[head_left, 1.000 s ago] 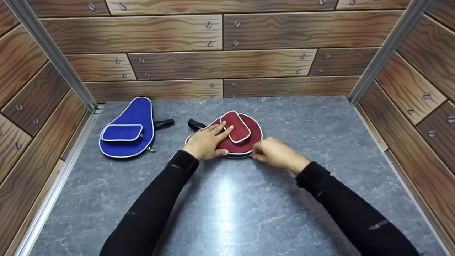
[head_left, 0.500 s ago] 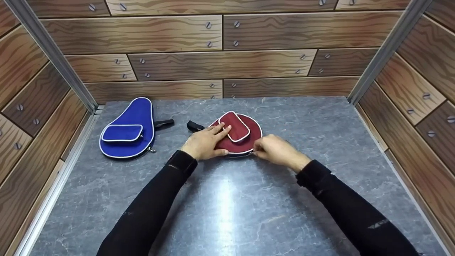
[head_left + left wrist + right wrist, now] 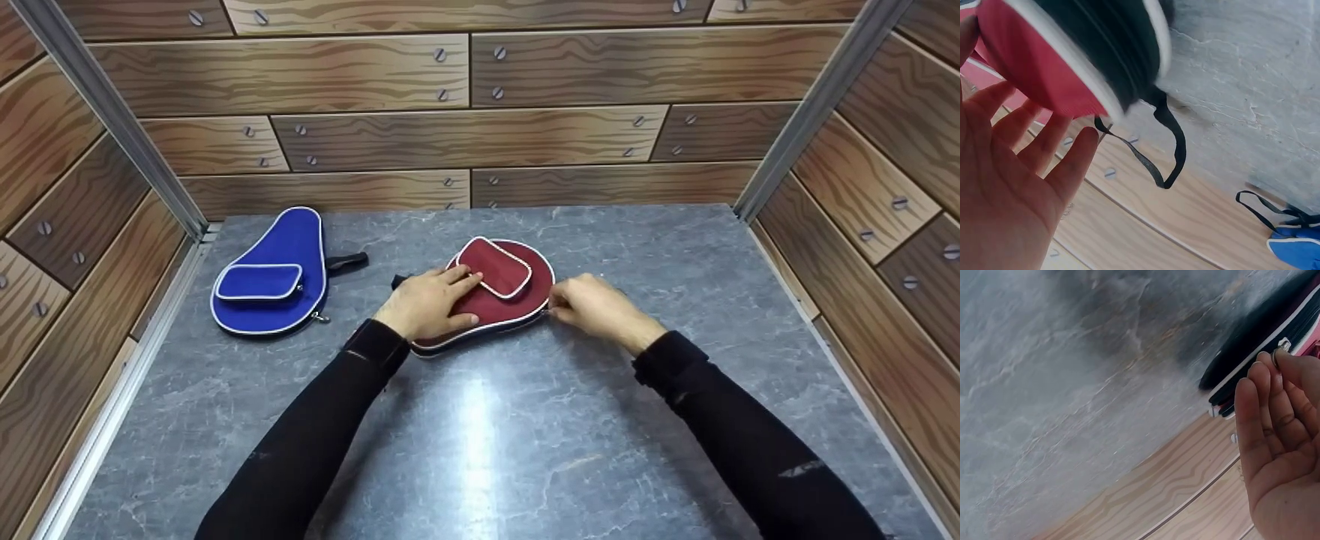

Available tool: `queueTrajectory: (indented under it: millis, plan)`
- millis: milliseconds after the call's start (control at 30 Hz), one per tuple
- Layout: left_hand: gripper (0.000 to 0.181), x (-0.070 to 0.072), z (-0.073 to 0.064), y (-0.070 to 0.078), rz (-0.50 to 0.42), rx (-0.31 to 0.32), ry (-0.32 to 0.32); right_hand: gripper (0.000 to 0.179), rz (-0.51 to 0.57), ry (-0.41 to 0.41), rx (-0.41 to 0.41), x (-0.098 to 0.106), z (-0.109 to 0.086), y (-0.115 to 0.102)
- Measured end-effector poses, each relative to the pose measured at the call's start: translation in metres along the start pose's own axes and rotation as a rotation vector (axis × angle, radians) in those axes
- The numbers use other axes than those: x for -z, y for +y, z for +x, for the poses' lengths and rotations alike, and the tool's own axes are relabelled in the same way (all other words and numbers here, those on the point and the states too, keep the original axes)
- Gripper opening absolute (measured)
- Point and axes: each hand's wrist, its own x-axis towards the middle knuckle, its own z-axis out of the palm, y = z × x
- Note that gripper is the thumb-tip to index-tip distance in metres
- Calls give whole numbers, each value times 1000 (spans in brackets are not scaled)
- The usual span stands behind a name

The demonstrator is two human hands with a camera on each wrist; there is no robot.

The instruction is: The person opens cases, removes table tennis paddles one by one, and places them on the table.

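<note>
A dark red table tennis bat case (image 3: 538,274) with white piping and a small zipped front pocket (image 3: 495,268) lies flat in the middle of the table. My left hand (image 3: 431,304) rests on its narrower part, fingers spread and fairly straight across the fabric. At the case's right edge, my right hand (image 3: 592,307) pinches the metal zipper pull (image 3: 1283,346) between thumb and forefinger. The black zipped side band (image 3: 1112,48) faces the left wrist camera. A black wrist strap (image 3: 1178,152) hangs off the case, mostly hidden behind the left hand in the head view.
To the left lies a similar blue bat case (image 3: 296,244) with its own pocket (image 3: 259,282), black strap (image 3: 347,261) and zipper pull (image 3: 321,317). Wood-patterned walls (image 3: 375,139) enclose the grey marbled table (image 3: 600,465) at the back and both sides.
The red case has turned, its narrow end swinging toward me so more of its near edge shows. My right hand has shifted slightly right with the zipper pull; the blue case stays put.
</note>
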Motion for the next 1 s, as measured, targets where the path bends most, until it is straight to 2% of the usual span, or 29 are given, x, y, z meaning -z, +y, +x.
queueTrajectory:
  millis: [267,500,700,1000]
  plan:
    - [76,1,-2,2,24,-16,17,5,-5,7,-50,4,5,11]
    - [74,-1,-5,5,58,-44,75,4,-30,44,-45,4,11,19]
    - [72,-2,-9,7,90,-70,117,6,-36,51,-77,5,17,23]
    - [71,-1,-10,9,129,-112,142,10,-59,63,-112,7,29,27]
